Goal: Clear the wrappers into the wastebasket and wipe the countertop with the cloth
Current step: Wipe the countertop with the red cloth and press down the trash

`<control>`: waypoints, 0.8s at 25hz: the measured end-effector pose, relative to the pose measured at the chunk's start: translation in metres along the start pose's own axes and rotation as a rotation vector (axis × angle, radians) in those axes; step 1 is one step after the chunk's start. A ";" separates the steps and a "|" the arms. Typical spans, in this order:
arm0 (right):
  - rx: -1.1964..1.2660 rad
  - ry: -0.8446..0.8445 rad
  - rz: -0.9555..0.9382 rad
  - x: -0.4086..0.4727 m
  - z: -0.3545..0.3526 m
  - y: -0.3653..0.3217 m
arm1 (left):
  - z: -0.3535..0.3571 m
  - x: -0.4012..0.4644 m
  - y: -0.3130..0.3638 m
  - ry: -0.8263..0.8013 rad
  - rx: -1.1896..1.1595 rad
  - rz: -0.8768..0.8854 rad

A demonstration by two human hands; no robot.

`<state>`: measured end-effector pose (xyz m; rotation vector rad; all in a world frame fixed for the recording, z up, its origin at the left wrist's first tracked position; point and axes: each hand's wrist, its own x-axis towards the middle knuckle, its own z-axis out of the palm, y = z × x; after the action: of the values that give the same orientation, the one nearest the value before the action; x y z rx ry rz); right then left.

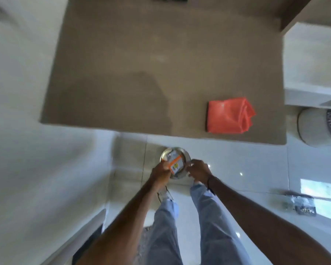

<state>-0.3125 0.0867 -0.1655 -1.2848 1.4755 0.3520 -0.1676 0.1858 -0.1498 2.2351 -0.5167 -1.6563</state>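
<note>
A small round silver wastebasket [186, 156] stands on the white floor tiles just in front of the countertop's near edge. My left hand [161, 174] holds an orange and white wrapper [175, 163] over its opening. At the basket's right rim is my right hand [199, 170], fingers curled; the blur hides whether it grips anything. A folded orange-red cloth [228, 115] lies on the brown countertop [141, 64] near its front right corner, apart from both hands.
A white wall runs along the left. A pale round container [317, 127] stands on the floor right of the counter, below a white shelf unit [313, 64]. A dark packet [302, 204] lies on the floor at right. My legs in light jeans are below.
</note>
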 end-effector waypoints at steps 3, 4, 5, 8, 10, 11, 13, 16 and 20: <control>0.033 0.018 -0.088 -0.057 -0.037 -0.024 | -0.016 -0.045 0.047 -0.025 -0.017 0.096; 0.038 0.034 -0.127 -0.070 -0.050 -0.029 | -0.019 -0.055 0.064 -0.035 -0.028 0.123; 0.037 0.062 -0.169 -0.083 -0.065 -0.035 | -0.022 -0.064 0.083 -0.049 -0.031 0.156; 0.088 0.166 -0.258 -0.110 -0.102 -0.049 | -0.025 -0.082 0.137 -0.086 -0.085 0.248; 0.110 0.328 -0.331 -0.121 -0.126 -0.055 | -0.024 -0.086 0.170 -0.037 -0.066 0.319; 0.112 0.456 -0.357 -0.122 -0.139 -0.057 | -0.022 -0.085 0.184 0.017 -0.045 0.341; 0.147 0.663 -0.347 -0.118 -0.165 -0.063 | -0.020 -0.079 0.205 0.130 0.009 0.375; 0.129 0.555 -0.218 -0.099 -0.197 -0.078 | -0.009 -0.064 0.229 0.181 0.128 0.421; 0.089 0.474 -0.188 -0.062 -0.236 -0.090 | 0.013 -0.035 0.264 0.150 0.087 0.451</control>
<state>-0.3711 -0.0976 0.0084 -1.4849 1.7188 -0.1543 -0.2165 -0.0328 -0.0048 2.0784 -0.9827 -1.2490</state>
